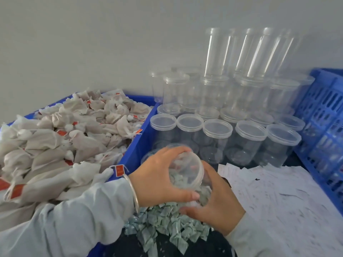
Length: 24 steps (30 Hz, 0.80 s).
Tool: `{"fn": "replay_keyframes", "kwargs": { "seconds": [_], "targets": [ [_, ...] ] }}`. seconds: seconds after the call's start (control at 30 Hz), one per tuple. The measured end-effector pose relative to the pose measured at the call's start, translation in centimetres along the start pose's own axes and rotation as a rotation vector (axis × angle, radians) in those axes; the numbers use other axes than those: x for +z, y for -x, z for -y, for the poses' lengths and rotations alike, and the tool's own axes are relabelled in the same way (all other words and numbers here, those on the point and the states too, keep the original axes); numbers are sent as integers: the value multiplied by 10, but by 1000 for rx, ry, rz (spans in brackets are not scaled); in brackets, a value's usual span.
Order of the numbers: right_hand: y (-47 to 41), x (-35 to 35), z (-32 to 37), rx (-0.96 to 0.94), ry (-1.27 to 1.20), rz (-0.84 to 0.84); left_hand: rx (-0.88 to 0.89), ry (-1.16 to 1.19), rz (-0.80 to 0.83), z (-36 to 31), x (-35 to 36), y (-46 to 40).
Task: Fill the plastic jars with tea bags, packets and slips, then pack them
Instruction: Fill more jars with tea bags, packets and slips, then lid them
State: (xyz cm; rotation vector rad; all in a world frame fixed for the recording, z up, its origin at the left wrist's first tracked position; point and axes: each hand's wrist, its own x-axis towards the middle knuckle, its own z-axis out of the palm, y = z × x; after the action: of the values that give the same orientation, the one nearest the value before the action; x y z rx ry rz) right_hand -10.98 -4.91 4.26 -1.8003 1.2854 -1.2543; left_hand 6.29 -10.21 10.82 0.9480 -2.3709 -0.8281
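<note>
- Head view, progress check: left hand [163, 175] wrapped round a clear round plastic jar [185, 171], tilted w/ its mouth toward the cam, held low over the pile of small pale-green packets [163, 227].
- Jar in hand has some contents, white bits + what looks like green packets; exact count can't tell, blurred.
- Right hand [217, 204] down in the packet pile just below the jar, fingers curled as if gathering packets; can't see what's actually pinched.
- Judged step: packet-loading for this one jar. Slip prob. not yet in.
- Supply: blue plastic crate [137, 145] on left heaped w/ white cloth tea bags w/ red tags [65, 138], lots left.
- White printed paper slips [278, 191] spread on right, big stack.
- Rows of clear lidded jars [217, 138] behind the hands look empty; taller stacked jars [241, 52] at the wall, also empty.
- Blue slotted plastic basket [324, 127] far right; contents unclear through the slots.
- Overall: early. No finished jars clearly seen, packing not started as far as visible.
</note>
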Motion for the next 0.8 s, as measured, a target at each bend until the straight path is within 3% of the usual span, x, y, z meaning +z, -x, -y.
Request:
{"fn": "replay_keyframes", "kwargs": {
  "seconds": [0.1, 0.17, 0.3, 0.47, 0.6, 0.7, 0.8],
  "targets": [
    [4, 3, -1, -46, 87, -125, 5, -83, -25, -4, 2, -1],
    [4, 4, -2, -97, 283, -250, -37, -60, -65, -8, 4, -2],
    [4, 7, -7, -254, 645, -454, -236, -13, -150, -14, 9, -7],
    [5, 3, -22, -361, 939, -578, -528, 198, -32, -12, 12, -10],
    [4, 3, -23, -415, 957, -611, -697, 574, 143, -12, 8, -13],
    [2, -5, -21, -247, 786, -739, -792, 732, 237, -9, -3, -12],
    [3, -30, -27, -22, 597, -917, -812, 746, 87, -2, -7, -14]
  ]
}}
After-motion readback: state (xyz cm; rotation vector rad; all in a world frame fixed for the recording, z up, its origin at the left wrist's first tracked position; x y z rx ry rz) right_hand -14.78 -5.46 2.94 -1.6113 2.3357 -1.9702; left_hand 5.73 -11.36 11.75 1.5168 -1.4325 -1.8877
